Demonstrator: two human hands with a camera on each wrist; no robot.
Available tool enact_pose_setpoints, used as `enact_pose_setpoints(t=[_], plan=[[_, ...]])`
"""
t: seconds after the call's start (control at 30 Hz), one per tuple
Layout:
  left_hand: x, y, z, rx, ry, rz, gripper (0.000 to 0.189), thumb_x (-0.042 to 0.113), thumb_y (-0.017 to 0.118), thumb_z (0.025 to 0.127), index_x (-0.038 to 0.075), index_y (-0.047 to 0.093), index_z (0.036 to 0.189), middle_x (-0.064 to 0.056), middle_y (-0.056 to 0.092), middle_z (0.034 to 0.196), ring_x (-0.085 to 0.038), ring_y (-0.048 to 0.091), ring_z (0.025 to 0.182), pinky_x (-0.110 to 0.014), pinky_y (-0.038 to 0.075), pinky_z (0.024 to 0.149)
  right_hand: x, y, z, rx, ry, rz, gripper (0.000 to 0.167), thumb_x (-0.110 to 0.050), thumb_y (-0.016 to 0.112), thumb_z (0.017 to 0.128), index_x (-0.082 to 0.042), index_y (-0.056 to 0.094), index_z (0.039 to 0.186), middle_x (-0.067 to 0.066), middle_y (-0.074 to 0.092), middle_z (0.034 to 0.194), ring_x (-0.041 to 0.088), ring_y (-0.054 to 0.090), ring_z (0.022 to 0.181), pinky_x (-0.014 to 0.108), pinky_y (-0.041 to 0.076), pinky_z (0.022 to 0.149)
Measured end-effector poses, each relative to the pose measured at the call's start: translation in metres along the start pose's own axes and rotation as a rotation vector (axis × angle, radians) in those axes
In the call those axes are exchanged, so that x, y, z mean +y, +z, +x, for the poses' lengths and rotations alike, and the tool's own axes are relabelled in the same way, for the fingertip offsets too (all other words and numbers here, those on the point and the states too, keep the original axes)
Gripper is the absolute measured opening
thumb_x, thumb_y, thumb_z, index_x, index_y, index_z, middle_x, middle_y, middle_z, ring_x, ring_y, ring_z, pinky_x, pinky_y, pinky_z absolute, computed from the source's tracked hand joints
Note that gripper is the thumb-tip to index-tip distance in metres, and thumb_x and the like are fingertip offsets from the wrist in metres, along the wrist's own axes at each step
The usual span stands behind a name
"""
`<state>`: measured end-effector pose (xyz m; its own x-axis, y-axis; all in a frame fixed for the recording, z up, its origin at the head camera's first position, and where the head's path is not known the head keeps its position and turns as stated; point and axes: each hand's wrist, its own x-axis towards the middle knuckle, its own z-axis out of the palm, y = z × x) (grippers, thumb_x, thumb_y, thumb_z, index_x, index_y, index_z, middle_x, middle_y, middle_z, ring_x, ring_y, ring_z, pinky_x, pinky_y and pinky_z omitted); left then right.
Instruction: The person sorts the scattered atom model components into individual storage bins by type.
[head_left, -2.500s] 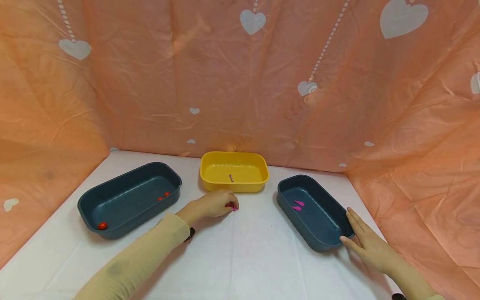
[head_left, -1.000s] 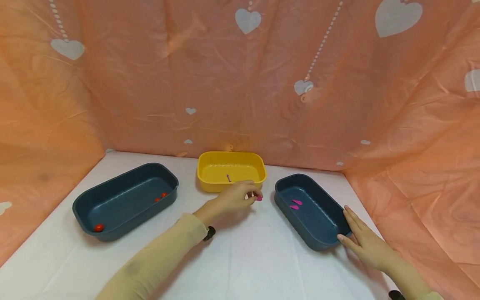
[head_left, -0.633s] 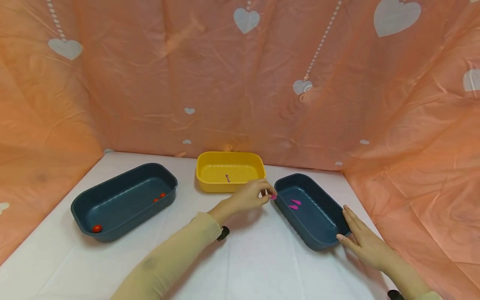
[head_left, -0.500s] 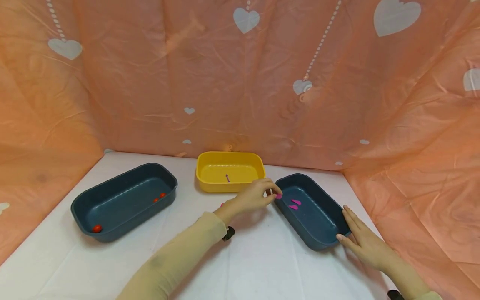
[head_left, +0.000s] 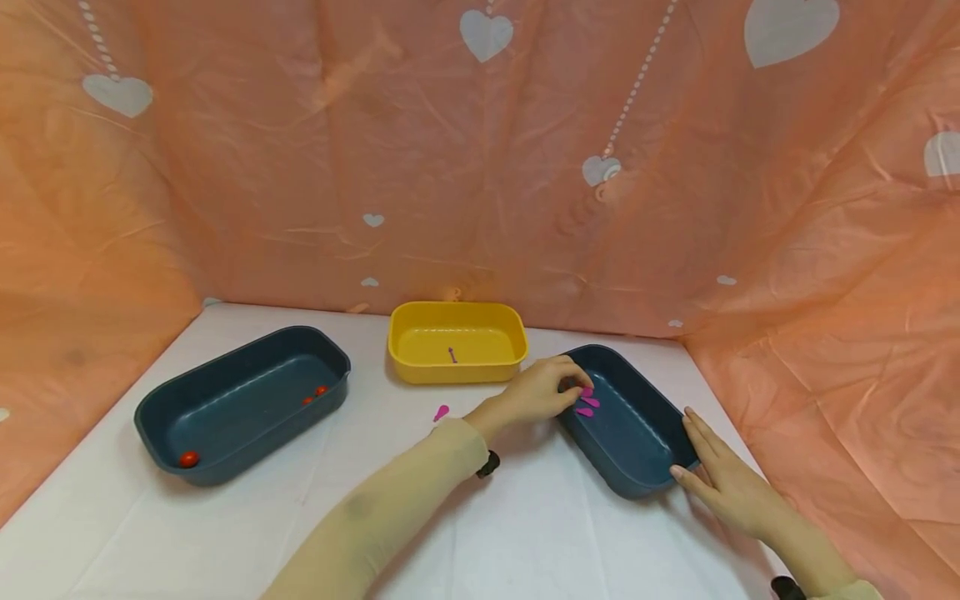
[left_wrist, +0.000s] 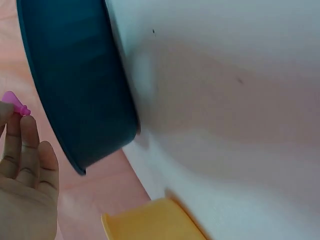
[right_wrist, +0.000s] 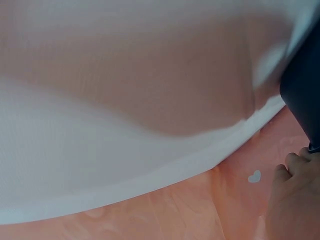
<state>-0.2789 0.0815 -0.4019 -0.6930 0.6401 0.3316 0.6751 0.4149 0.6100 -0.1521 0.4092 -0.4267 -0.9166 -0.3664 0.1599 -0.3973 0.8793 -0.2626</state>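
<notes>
My left hand [head_left: 538, 390] reaches over the left rim of the right-hand dark blue tray [head_left: 641, 437]. Its thumb and fingertips pinch a small pink teardrop-shaped piece [left_wrist: 15, 102] with a knobbed narrow end. Close below it, two similar pink pieces [head_left: 585, 412] lie on the tray floor. My right hand [head_left: 735, 492] rests on that tray's near right corner, fingers extended along the outside and thumb at the front edge. Another pink teardrop piece [head_left: 442, 412] lies on the white cloth beside my left sleeve.
A yellow tray [head_left: 457, 373] with a small purple stick [head_left: 452, 355] stands at the back centre. Another dark blue tray [head_left: 240, 454] on the left holds a red ball [head_left: 189, 459] and two smaller red things [head_left: 320, 390]. Orange heart-patterned sheeting [head_left: 420, 167] encloses the table.
My left hand has carried the pinched pink piece rightward from the cloth in front of the yellow tray to over the right-hand tray. The right hand has stayed at its corner.
</notes>
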Motion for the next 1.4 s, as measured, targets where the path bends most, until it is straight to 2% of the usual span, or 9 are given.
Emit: enact_pose_setpoints(t=[0.23,0.37,0.5,0.6,0.7,0.83,0.93,1.17,1.4], plan=[[0.004,0.011,0.016,-0.047,-0.021,0.013,0.018,0.015,0.066,0.103,0.017,0.077,0.118,0.003,0.068,0.115,-0.008,0.060,0.101,-0.014,0.048,0.090,0.000,0.000,0.000,0.005,-0.013,-0.008,0.080,-0.033,0.060,0.106,0.003,0.017,0.164,0.014,0.010,0.174,0.049,0.028,0.151,-0.001,-0.002,0.106],[0.008,0.015,0.023,-0.055,-0.024,0.002,0.019,0.015,0.066,0.104,0.015,0.076,0.119,0.002,0.065,0.110,-0.002,0.063,0.087,-0.011,0.049,0.080,-0.001,0.000,0.001,0.016,-0.026,-0.015,0.080,-0.032,0.061,0.106,0.003,0.018,0.164,0.014,0.011,0.174,0.044,0.026,0.154,-0.001,-0.002,0.107],[0.010,0.018,0.028,-0.072,-0.064,-0.039,0.019,0.013,0.065,0.104,0.013,0.076,0.119,0.002,0.062,0.104,0.001,0.065,0.072,-0.009,0.050,0.068,-0.001,0.000,0.003,0.032,-0.044,-0.022,0.080,-0.031,0.061,0.106,0.004,0.019,0.163,0.015,0.013,0.174,0.039,0.024,0.155,0.000,-0.001,0.109],[0.009,0.020,0.029,-0.084,-0.082,-0.009,0.018,0.014,0.065,0.104,0.014,0.077,0.118,0.003,0.061,0.101,0.004,0.063,0.070,-0.010,0.050,0.067,-0.002,0.000,0.003,0.039,-0.049,-0.023,0.079,-0.030,0.062,0.105,0.005,0.020,0.163,0.016,0.014,0.173,0.039,0.025,0.155,0.000,-0.001,0.109],[0.005,0.021,0.029,-0.092,-0.077,0.052,0.018,0.016,0.067,0.103,0.017,0.078,0.118,0.005,0.062,0.102,0.004,0.060,0.076,-0.010,0.048,0.072,-0.003,-0.001,0.004,0.033,-0.050,-0.019,0.080,-0.030,0.061,0.106,0.005,0.019,0.163,0.016,0.013,0.174,0.039,0.025,0.155,0.000,-0.002,0.109],[0.001,0.020,0.028,-0.086,-0.052,0.096,0.019,0.017,0.068,0.103,0.018,0.078,0.119,0.004,0.065,0.108,-0.005,0.059,0.088,-0.014,0.047,0.077,-0.003,-0.001,0.004,0.035,-0.047,-0.019,0.080,-0.031,0.062,0.105,0.005,0.020,0.163,0.016,0.014,0.173,0.041,0.026,0.154,0.000,-0.001,0.109],[0.000,0.018,0.026,-0.078,-0.037,0.098,0.020,0.015,0.068,0.102,0.017,0.078,0.120,0.003,0.067,0.112,-0.009,0.060,0.092,-0.016,0.048,0.080,-0.003,0.000,0.004,0.031,-0.039,-0.017,0.080,-0.031,0.062,0.105,0.004,0.019,0.164,0.016,0.014,0.173,0.043,0.026,0.154,0.000,-0.001,0.109],[0.002,0.014,0.019,-0.066,-0.021,0.089,0.022,0.015,0.067,0.102,0.017,0.078,0.121,0.004,0.067,0.115,-0.009,0.061,0.101,-0.016,0.048,0.090,-0.003,-0.001,0.001,0.003,-0.005,-0.002,0.081,-0.033,0.060,0.106,0.002,0.016,0.165,0.015,0.009,0.174,0.050,0.026,0.151,-0.001,-0.003,0.106],[0.006,0.009,0.011,-0.026,0.004,0.051,0.023,0.015,0.068,0.102,0.018,0.077,0.123,0.005,0.068,0.117,-0.009,0.063,0.108,-0.014,0.048,0.095,-0.003,0.000,-0.001,0.020,-0.020,-0.009,0.080,-0.031,0.061,0.106,0.002,0.017,0.164,0.015,0.011,0.174,0.043,0.024,0.154,-0.001,-0.002,0.107]])
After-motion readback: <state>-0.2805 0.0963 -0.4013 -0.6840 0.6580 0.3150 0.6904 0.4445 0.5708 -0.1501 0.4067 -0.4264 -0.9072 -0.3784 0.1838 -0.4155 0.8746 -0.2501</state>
